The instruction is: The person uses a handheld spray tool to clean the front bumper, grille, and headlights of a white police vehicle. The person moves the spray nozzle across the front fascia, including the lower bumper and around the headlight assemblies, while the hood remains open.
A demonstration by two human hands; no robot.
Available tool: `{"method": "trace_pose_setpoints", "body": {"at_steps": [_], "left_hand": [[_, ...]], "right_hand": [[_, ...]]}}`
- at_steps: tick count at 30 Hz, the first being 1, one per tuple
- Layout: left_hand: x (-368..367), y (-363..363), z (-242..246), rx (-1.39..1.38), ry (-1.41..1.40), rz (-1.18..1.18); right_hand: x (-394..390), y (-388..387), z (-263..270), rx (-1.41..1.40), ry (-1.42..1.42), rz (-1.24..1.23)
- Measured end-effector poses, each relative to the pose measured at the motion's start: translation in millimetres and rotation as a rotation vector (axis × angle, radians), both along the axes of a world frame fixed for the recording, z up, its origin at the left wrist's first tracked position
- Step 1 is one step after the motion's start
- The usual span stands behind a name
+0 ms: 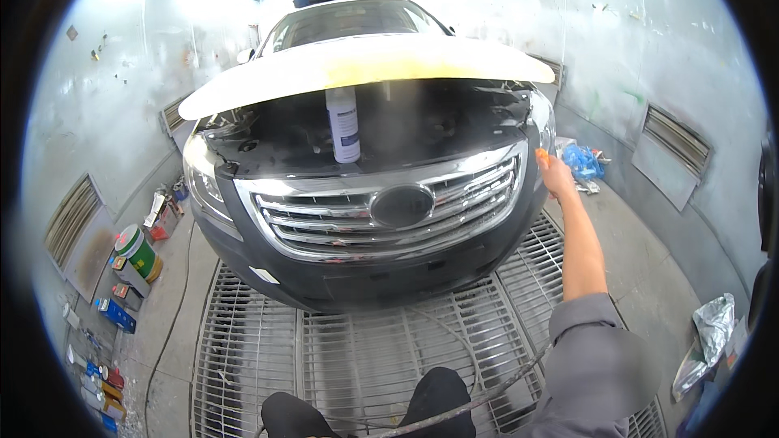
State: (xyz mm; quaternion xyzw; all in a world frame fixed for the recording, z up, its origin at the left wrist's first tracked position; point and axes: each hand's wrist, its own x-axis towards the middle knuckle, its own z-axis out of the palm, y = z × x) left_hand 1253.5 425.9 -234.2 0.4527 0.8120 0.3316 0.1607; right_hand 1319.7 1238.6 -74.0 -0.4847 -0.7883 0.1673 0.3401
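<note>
My right hand reaches forward to the front corner of a car, next to the headlight on the right. Its fingers are closed on a small orange object, perhaps a cloth or pad; the hand hides part of it. My left hand is out of view. Before me are the dark front bumper and a chrome grille with a blank oval centre. The hood is partly raised, and a white bottle bearing writing stands beneath its front edge.
Metal floor grating lies under the car and around my knees. A dark hose crosses near my lap. Paint cans, including a green and white bucket, line the left wall. Crumpled blue plastic and silvery sheeting lie at right.
</note>
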Motion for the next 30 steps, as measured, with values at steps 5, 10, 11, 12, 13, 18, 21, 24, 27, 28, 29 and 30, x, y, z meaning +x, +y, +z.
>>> {"method": "trace_pose_setpoints", "body": {"at_steps": [5,10,11,12,13,18,21,24,27,28,29,30], "left_hand": [[1.9,2.5,-15.4,0.064,-0.009,0.002],[-0.4,-16.4,-26.7,0.029,-0.094,-0.010],[-3.2,-19.5,-28.5,0.008,-0.108,-0.022],[-8.3,-19.4,-31.3,0.023,-0.097,-0.049],[-14.1,-19.7,-33.1,0.037,-0.085,-0.076],[-43.0,-22.5,-29.6,0.019,-0.053,-0.154],[-61.0,-32.8,-37.8,0.028,-0.033,-0.142],[-84.1,-47.5,-50.6,0.039,-0.032,-0.169],[-105.8,-61.2,-64.5,0.072,-0.064,-0.207],[-113.0,-64.6,-68.3,0.070,-0.078,-0.225],[-119.8,-67.2,-71.2,0.067,-0.093,-0.243],[-126.1,-70.3,-73.5,0.057,-0.107,-0.254]], "right_hand": [[16.2,26.8,-11.5,0.134,-0.063,-0.115],[0.7,-55.5,12.3,-0.073,-0.120,-0.042],[-0.6,-73.8,16.5,-0.073,-0.148,0.005],[1.1,-96.9,27.5,-0.066,-0.176,0.044],[2.9,-111.5,31.8,-0.061,-0.204,0.083],[-25.8,-180.4,24.0,0.160,-0.286,0.253],[-45.1,-227.7,30.9,0.215,-0.334,0.302],[-68.8,-264.4,39.1,0.221,-0.387,0.316],[-88.1,-291.8,40.9,0.192,-0.384,0.313],[-93.5,-293.9,38.4,0.223,-0.385,0.333],[-98.7,-298.2,37.0,0.231,-0.378,0.326],[-106.3,-306.0,34.8,0.236,-0.371,0.322]]}}
